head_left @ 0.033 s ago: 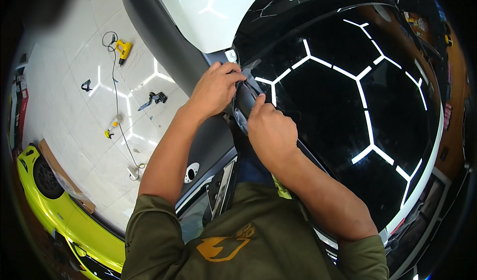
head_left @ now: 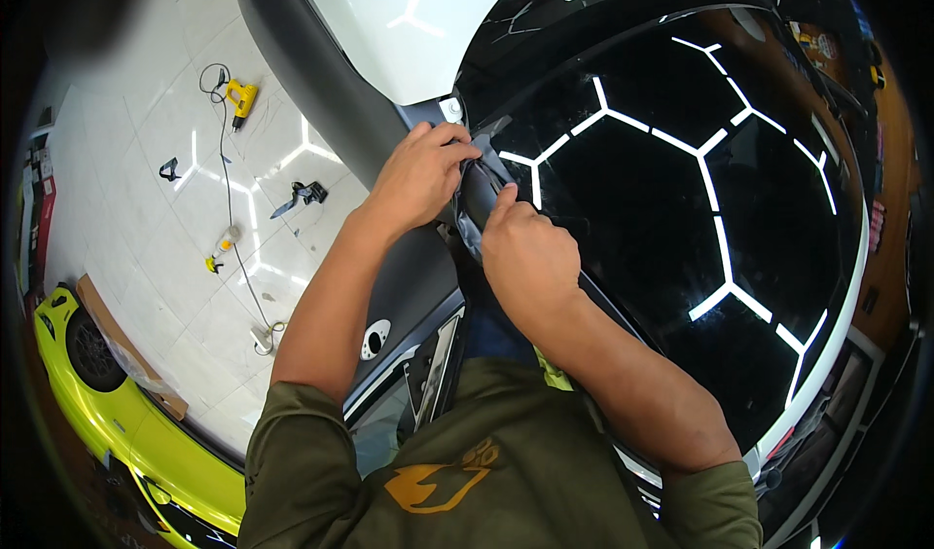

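Observation:
My left hand (head_left: 423, 171) is closed, its thumb and fingers pinching loose blue-grey film (head_left: 493, 145). This film wraps a narrow dark trim piece (head_left: 479, 197) beside a glossy black car panel (head_left: 642, 218). My right hand (head_left: 530, 252) is on the right side of the same trim, its index finger pressed along the edge and the other fingers curled in. Whatever is inside that grip, if anything, is hidden. More film (head_left: 468, 233) hangs crumpled between the two hands.
A white body panel (head_left: 409, 33) lies ahead, with dark grey body panels (head_left: 321, 72) to the left. On the tiled floor (head_left: 126, 160) are a yellow heat gun (head_left: 241, 96), a cable, a small yellow-and-white tool (head_left: 224, 244) and film scraps (head_left: 302, 197). A yellow-green car (head_left: 165, 432) stands at lower left.
My right hand has shifted very slightly left along the trim. The left hand keeps its place on the film.

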`<move>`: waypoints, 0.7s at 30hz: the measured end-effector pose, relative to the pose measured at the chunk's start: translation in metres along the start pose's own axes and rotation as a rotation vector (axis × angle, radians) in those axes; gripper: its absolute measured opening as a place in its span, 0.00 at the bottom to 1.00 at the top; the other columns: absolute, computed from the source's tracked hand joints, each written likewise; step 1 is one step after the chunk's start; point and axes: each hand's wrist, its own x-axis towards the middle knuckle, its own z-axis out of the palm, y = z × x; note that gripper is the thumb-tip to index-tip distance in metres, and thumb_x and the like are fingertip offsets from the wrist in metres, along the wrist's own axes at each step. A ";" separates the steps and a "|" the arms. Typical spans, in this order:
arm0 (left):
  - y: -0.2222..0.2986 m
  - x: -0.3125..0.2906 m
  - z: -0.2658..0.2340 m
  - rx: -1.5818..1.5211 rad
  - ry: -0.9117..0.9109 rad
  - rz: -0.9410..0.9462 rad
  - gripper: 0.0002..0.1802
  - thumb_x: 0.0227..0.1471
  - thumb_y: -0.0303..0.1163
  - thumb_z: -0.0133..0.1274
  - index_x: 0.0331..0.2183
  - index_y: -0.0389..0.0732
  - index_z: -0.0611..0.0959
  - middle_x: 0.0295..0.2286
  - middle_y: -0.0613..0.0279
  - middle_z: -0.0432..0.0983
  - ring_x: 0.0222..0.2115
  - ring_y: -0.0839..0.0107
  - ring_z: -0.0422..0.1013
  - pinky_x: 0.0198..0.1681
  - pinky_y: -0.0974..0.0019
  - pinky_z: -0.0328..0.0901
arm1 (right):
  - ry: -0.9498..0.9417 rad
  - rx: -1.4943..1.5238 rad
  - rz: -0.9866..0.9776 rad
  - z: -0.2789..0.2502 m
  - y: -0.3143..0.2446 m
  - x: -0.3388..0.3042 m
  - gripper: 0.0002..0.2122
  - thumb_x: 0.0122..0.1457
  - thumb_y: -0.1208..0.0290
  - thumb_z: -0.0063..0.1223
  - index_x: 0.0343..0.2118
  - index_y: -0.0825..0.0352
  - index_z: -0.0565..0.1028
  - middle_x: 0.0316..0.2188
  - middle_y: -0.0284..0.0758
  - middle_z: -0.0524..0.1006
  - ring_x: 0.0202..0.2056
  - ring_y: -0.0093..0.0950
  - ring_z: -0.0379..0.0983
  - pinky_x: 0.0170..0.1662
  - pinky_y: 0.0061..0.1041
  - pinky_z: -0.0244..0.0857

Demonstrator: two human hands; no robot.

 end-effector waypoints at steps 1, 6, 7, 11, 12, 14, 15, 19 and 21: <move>-0.001 0.000 0.000 -0.002 0.002 0.005 0.15 0.52 0.22 0.54 0.41 0.40 0.87 0.46 0.63 0.77 0.44 0.58 0.69 0.51 0.58 0.67 | 0.010 -0.030 0.020 0.000 -0.003 0.002 0.16 0.58 0.75 0.58 0.49 0.75 0.78 0.19 0.29 0.76 0.18 0.23 0.77 0.18 0.22 0.71; 0.003 0.002 -0.001 0.000 -0.026 -0.028 0.15 0.53 0.20 0.53 0.43 0.39 0.86 0.47 0.62 0.76 0.45 0.58 0.69 0.52 0.59 0.66 | 0.013 -0.030 0.020 -0.004 -0.003 0.007 0.12 0.60 0.75 0.58 0.43 0.77 0.79 0.17 0.32 0.76 0.16 0.20 0.72 0.14 0.22 0.66; 0.004 0.003 -0.002 -0.004 -0.039 -0.040 0.16 0.53 0.19 0.52 0.43 0.39 0.86 0.47 0.61 0.75 0.46 0.57 0.68 0.53 0.59 0.66 | 0.010 -0.037 0.019 -0.005 -0.003 0.006 0.11 0.60 0.75 0.58 0.43 0.77 0.79 0.18 0.32 0.77 0.16 0.20 0.72 0.14 0.23 0.66; 0.006 0.003 -0.002 0.017 -0.043 -0.044 0.16 0.53 0.19 0.53 0.43 0.39 0.86 0.47 0.61 0.76 0.46 0.57 0.68 0.53 0.59 0.66 | 0.036 -0.031 0.031 0.000 -0.001 0.001 0.10 0.61 0.75 0.58 0.41 0.76 0.79 0.17 0.32 0.76 0.15 0.20 0.72 0.13 0.23 0.66; 0.006 0.003 -0.002 0.018 -0.043 -0.044 0.16 0.53 0.19 0.53 0.43 0.39 0.86 0.47 0.61 0.76 0.46 0.57 0.68 0.53 0.59 0.66 | 0.028 -0.015 0.032 -0.001 0.001 -0.001 0.09 0.61 0.75 0.58 0.41 0.76 0.80 0.17 0.32 0.76 0.15 0.20 0.72 0.13 0.23 0.65; 0.005 0.003 -0.002 0.023 -0.046 -0.043 0.16 0.52 0.20 0.53 0.43 0.39 0.87 0.47 0.61 0.76 0.45 0.57 0.68 0.53 0.59 0.66 | -0.056 0.001 0.032 -0.007 0.004 -0.003 0.12 0.59 0.75 0.58 0.45 0.75 0.79 0.19 0.32 0.77 0.18 0.22 0.74 0.16 0.23 0.68; 0.004 0.003 -0.002 0.026 -0.047 -0.041 0.16 0.52 0.20 0.53 0.43 0.39 0.87 0.47 0.61 0.76 0.45 0.57 0.68 0.53 0.58 0.66 | -0.132 -0.001 0.031 -0.013 0.005 -0.004 0.16 0.58 0.75 0.58 0.49 0.73 0.77 0.22 0.32 0.77 0.21 0.24 0.77 0.19 0.24 0.71; 0.003 0.003 -0.001 0.021 -0.043 -0.028 0.17 0.52 0.19 0.53 0.43 0.39 0.87 0.47 0.61 0.76 0.45 0.56 0.69 0.54 0.58 0.66 | -0.273 0.011 0.023 -0.024 0.011 -0.011 0.23 0.56 0.74 0.57 0.56 0.73 0.75 0.26 0.34 0.78 0.26 0.26 0.81 0.24 0.25 0.76; 0.002 0.003 0.000 0.017 -0.036 -0.024 0.17 0.52 0.19 0.53 0.43 0.39 0.87 0.47 0.60 0.76 0.45 0.56 0.69 0.54 0.58 0.66 | -0.121 0.016 0.001 -0.017 0.016 -0.019 0.18 0.58 0.75 0.59 0.51 0.75 0.77 0.22 0.35 0.78 0.21 0.23 0.76 0.18 0.23 0.70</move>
